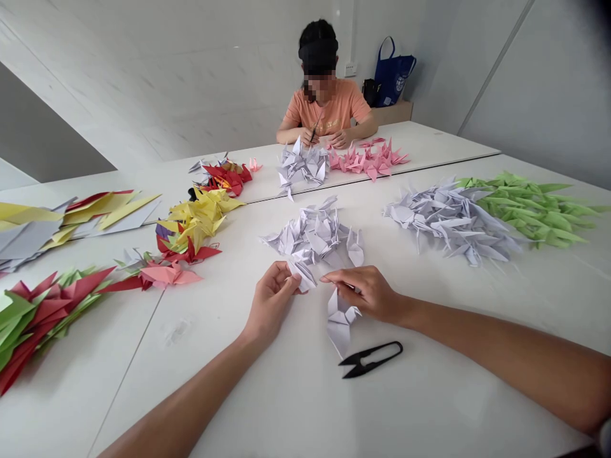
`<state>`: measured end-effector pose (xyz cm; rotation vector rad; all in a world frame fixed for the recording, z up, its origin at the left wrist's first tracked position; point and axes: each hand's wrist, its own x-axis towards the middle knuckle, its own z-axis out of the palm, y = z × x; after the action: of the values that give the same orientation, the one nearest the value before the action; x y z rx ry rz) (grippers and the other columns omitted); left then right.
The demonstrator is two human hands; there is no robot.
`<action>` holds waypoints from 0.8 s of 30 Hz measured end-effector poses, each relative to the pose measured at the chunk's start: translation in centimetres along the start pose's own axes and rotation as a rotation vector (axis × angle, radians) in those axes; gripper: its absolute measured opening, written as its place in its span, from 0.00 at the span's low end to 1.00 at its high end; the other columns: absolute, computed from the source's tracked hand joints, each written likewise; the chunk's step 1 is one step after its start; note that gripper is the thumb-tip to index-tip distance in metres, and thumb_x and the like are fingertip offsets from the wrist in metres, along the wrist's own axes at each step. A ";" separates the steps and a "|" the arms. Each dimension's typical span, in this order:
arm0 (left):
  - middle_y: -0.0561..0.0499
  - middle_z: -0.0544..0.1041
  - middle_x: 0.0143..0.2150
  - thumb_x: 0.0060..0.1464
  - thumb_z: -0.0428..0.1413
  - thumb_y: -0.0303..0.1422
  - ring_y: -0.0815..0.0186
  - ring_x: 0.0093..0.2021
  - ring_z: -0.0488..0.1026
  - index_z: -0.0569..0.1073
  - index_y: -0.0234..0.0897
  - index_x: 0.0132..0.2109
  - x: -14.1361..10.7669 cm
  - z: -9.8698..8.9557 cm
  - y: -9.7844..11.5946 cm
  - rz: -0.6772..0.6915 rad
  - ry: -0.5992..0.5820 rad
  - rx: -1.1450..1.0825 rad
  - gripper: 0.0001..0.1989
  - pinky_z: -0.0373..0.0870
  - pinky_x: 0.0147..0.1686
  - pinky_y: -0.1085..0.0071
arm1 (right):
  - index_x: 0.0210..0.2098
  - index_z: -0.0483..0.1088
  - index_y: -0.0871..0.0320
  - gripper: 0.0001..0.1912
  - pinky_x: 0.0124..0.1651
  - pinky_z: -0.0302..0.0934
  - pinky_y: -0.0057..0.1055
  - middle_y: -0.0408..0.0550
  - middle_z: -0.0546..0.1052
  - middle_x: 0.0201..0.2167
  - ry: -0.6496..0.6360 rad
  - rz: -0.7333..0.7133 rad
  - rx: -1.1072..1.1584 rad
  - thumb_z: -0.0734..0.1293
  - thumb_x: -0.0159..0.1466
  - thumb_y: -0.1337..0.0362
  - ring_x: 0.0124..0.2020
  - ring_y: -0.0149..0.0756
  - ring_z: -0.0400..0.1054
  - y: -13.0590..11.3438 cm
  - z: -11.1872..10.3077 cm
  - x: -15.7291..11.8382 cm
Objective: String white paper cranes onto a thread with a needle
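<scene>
My left hand pinches a folded white paper crane between thumb and fingers, just in front of a pile of white paper cranes. Close by on the right, my right hand is closed in a pinch, its index finger pointing toward that crane. Whatever it grips is too thin or hidden to make out. Just below the right hand is another white paper crane, partly covered by the fingers; whether it touches them I cannot tell. Black thread snips lie on the table nearer to me.
White cranes and green cranes are heaped at right. Yellow cranes, red and green cranes and flat folded paper lie left. Across the white table, a person works behind pink cranes.
</scene>
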<state>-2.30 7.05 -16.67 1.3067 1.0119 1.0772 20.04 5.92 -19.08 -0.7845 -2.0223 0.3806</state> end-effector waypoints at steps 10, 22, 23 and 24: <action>0.59 0.66 0.26 0.54 0.67 0.40 0.72 0.33 0.71 0.70 0.38 0.36 0.1 -0.2 -0.2 -0.144 0.065 -0.215 0.15 0.77 0.50 0.68 | 0.43 0.77 0.57 0.13 0.27 0.58 0.24 0.40 0.81 0.27 -0.106 0.025 -0.053 0.61 0.68 0.72 0.23 0.28 0.70 0.5 0.5 -0.2; 0.52 0.79 0.37 0.53 0.68 0.41 0.67 0.39 0.77 0.73 0.37 0.39 0.0 0.5 -0.1 -0.118 0.033 -0.164 0.15 0.77 0.47 0.70 | 0.42 0.78 0.57 0.12 0.25 0.54 0.23 0.39 0.79 0.24 -0.127 0.065 -0.062 0.62 0.70 0.69 0.19 0.25 0.62 0.2 0.3 0.1; 0.52 0.79 0.37 0.53 0.68 0.41 0.67 0.39 0.77 0.73 0.37 0.39 0.0 0.5 -0.1 -0.117 0.033 -0.161 0.15 0.77 0.48 0.69 | 0.42 0.78 0.57 0.12 0.25 0.54 0.23 0.39 0.79 0.24 -0.127 0.066 -0.060 0.62 0.70 0.68 0.19 0.25 0.62 0.2 0.3 0.1; 0.52 0.79 0.37 0.53 0.68 0.41 0.67 0.39 0.78 0.72 0.37 0.39 0.0 0.5 -0.1 -0.116 0.033 -0.158 0.15 0.77 0.48 0.69 | 0.42 0.79 0.57 0.12 0.25 0.53 0.23 0.39 0.78 0.23 -0.127 0.066 -0.059 0.62 0.70 0.68 0.18 0.25 0.61 0.1 0.3 0.1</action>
<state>-1.80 6.89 -16.75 1.0930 0.9943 1.0704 19.79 6.13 -19.22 -0.8846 -2.1380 0.4186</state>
